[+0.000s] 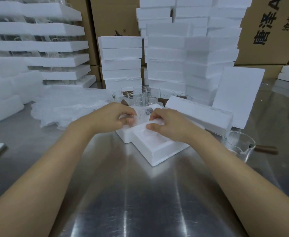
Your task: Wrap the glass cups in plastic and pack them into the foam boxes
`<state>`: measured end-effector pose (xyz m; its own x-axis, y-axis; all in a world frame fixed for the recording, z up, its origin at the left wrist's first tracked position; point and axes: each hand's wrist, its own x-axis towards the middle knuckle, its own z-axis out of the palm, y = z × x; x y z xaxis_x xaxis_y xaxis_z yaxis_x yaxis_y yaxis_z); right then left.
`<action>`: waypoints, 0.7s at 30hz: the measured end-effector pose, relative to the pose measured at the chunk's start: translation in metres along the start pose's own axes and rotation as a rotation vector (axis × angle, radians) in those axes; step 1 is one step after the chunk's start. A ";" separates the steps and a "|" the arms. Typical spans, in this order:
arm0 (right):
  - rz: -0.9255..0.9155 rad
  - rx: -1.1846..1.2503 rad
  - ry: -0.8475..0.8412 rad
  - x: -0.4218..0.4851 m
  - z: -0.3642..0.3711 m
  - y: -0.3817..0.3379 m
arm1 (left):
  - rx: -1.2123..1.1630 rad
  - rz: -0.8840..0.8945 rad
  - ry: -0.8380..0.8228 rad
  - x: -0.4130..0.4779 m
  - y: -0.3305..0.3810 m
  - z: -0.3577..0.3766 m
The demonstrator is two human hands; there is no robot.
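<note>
Head view: left hand (112, 117) and right hand (166, 124) are both pinching the plastic wrap (140, 116) bundled around a glass cup (148, 111), over a foam box (159, 149) sitting on the steel counter (140, 194).

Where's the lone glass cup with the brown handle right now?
In the head view the glass cup sits on the steel table at the right, beside the right forearm, just in front of the long foam box lying flat.

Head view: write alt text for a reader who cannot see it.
A left hand and a right hand pinch a wrapped cup over an open foam box on a steel table. Bare cups stand behind it, foam stacks rise beyond, and another cup sits at the right.
</note>
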<state>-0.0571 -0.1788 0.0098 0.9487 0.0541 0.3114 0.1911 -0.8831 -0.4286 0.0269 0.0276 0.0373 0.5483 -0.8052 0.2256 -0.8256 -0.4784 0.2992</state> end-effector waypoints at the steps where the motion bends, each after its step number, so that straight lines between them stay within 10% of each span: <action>1: -0.007 -0.006 0.001 0.000 0.000 0.000 | 0.042 0.001 -0.018 0.001 0.003 0.002; 7: -0.011 0.006 0.005 -0.002 0.000 -0.002 | 0.158 -0.052 -0.073 0.003 0.012 0.009; 12: 0.007 -0.019 0.008 -0.001 0.002 -0.004 | 0.281 0.047 0.289 0.007 0.016 0.013; 21: -0.002 -0.033 0.002 0.000 0.003 -0.002 | 0.370 -0.039 0.224 0.016 0.019 0.035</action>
<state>-0.0571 -0.1754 0.0077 0.9477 0.0550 0.3144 0.1848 -0.8977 -0.4000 0.0152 -0.0061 0.0143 0.5616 -0.7080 0.4282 -0.7736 -0.6328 -0.0316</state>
